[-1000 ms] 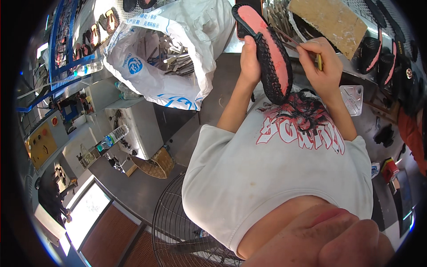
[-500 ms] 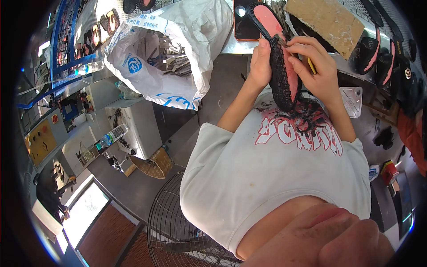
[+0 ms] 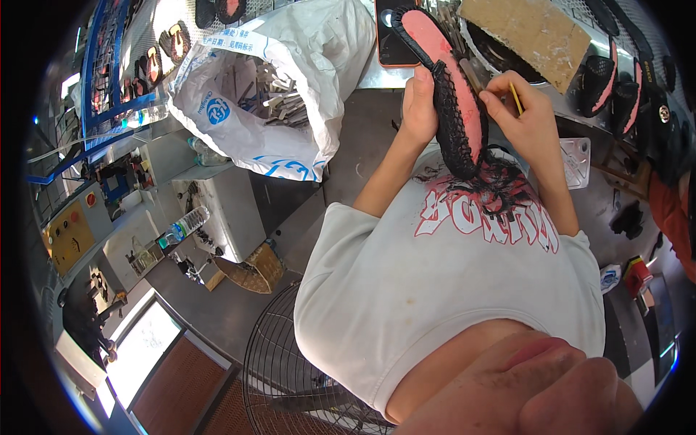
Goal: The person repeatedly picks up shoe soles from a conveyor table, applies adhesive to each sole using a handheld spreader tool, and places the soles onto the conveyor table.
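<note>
A black woven shoe (image 3: pixel 451 123) with a long pink sole face (image 3: pixel 464 98) stands in front of my chest, its narrow end tilted up and away. My left hand (image 3: pixel 420 112) grips it from the left side, thumb up along the edge. At the shoe's right edge, my right hand (image 3: pixel 523 109) is closed in a pinch on a short grey-brown strip (image 3: pixel 470 72). A thin yellow stick (image 3: pixel 515 98) is tucked between the fingers of that same hand. The fingers of my left hand behind the shoe are hidden.
A white sack (image 3: pixel 330 94) full of grey strips stands open at left. Beyond the shoe lie a phone (image 3: pixel 397 45) and a brown board (image 3: pixel 529 36) on the bench. More black-and-pink shoes (image 3: pixel 602 83) line the right. A wire fan cage (image 3: pixel 283 362) is low at left.
My right hand has drawn back to the right from the shoe's edge, so the grey strip in its pinch now shows. The shoe and my left hand have shifted slightly left.
</note>
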### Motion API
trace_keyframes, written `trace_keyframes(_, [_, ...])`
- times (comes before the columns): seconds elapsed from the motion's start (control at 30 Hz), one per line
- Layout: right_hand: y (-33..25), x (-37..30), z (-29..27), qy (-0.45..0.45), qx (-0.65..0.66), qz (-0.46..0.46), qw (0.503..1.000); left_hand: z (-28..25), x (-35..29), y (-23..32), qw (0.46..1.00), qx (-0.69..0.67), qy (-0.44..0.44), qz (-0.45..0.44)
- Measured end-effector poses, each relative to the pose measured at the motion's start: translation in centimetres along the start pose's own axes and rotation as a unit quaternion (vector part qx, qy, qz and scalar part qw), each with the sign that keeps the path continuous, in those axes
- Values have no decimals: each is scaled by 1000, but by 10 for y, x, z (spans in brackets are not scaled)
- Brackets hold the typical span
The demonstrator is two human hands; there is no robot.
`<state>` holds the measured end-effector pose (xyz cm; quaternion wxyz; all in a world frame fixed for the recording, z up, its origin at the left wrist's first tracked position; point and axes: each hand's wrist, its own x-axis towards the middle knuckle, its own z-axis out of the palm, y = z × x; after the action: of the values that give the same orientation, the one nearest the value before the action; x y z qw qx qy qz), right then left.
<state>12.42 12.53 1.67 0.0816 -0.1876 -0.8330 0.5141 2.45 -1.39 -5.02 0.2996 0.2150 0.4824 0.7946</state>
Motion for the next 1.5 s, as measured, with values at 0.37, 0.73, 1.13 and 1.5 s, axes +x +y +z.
trace_keyframes(0.37, [-9, -2, 1, 45, -9, -13, 999, 6, 1, 5, 998, 56, -16, 15])
trace_keyframes(0.73, [-12, 16, 10, 152, -64, -233, 958, 6, 1, 5, 998, 51, -8, 24])
trace_keyframes(1.13, [-4, 14, 0, -35, -43, -238, 970, -1, 4, 0, 999, 34, -16, 3])
trace_keyframes(1.5, [-7, 2, -7, 17, 50, -202, 978, -2, 1, -1, 999, -42, 14, -16])
